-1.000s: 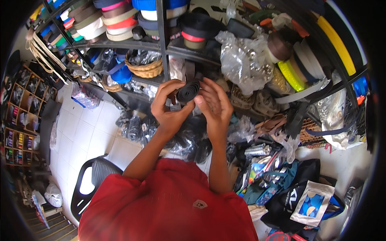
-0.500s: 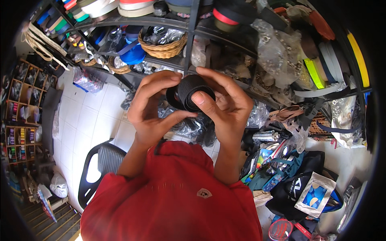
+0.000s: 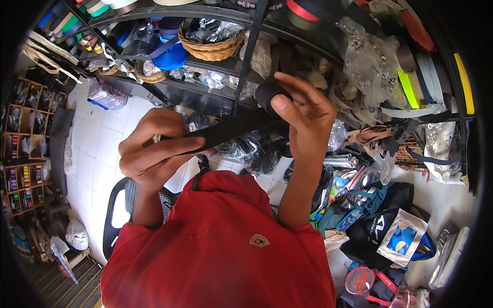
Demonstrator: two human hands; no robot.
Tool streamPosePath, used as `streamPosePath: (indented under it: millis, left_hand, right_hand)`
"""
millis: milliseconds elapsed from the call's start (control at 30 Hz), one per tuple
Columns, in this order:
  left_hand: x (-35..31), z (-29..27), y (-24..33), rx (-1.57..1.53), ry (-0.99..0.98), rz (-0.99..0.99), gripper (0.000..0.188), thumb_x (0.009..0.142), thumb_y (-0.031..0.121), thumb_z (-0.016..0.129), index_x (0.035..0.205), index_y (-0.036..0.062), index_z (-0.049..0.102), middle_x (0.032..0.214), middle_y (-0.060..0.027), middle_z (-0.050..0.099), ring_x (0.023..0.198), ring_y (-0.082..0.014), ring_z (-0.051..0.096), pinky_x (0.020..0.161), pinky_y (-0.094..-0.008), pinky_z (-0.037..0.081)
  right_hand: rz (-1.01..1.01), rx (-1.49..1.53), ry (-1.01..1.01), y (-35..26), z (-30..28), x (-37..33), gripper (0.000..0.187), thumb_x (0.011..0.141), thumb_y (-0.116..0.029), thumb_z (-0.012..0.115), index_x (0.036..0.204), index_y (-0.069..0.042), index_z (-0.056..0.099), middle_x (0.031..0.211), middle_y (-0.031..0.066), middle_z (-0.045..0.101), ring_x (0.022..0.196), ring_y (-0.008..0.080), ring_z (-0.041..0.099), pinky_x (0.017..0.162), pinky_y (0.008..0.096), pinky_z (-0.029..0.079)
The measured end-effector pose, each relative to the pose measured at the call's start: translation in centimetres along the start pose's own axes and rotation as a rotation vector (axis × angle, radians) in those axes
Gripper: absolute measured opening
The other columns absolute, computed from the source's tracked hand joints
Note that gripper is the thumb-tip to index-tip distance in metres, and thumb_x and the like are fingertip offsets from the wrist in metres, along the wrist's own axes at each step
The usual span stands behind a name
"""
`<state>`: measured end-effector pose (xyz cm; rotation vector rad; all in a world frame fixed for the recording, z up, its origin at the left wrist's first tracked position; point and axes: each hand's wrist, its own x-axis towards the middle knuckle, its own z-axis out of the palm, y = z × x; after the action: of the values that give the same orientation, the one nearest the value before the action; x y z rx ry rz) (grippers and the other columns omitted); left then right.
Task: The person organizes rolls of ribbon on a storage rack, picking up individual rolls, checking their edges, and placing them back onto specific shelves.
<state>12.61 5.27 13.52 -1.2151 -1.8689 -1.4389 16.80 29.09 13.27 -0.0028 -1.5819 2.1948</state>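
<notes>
Both forearms rise from the lower part of the frame, elbows bent. The left hand lies left of centre, knuckles upward, fingers folded toward the right; the right hand stands upright just right of centre, fingers slanting to the upper left. One roll of black webbing sits a little above centre, with one free length slanting down to the left. The left grip is closed, pinching that length; the right is loosely curled about the roll, thumb against it. One large wicker basket stands upper centre, one black chair lower left.
</notes>
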Motion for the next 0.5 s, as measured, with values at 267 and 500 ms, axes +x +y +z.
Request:
streamPosePath:
  millis: [267, 500]
  left_hand:
    - [-0.1, -2.2, 1.0, 0.027, -0.019, -0.02, 0.033, 0.05, 0.006, 0.088, 0.082, 0.0002, 0.078, 0.076, -0.0058, 0.06, 0.072, -0.0234, 0.065, 0.057, -0.0316, 0.049]
    - [1.5, -3.0, 0.6, -0.057, 0.073, -0.099, 0.025, 0.058, 0.002, 0.086, 0.08, -0.0019, 0.075, 0.077, -0.0071, 0.06, 0.074, -0.0248, 0.066, 0.06, -0.0319, 0.05]
  right_hand:
    - [0.109, 0.103, -0.063, -0.2, -1.2, -0.2, 0.041, 0.07, 0.007, 0.083, 0.109, 0.01, 0.069, 0.094, 0.0195, 0.073, 0.085, 0.0217, 0.072, 0.08, 0.03, 0.059]
    - [0.146, 0.226, -0.325, 1.3, -1.8, -0.6, 0.041, 0.064, 0.011, 0.084, 0.103, 0.013, 0.069, 0.095, 0.0245, 0.072, 0.084, 0.0272, 0.074, 0.076, 0.0364, 0.062]
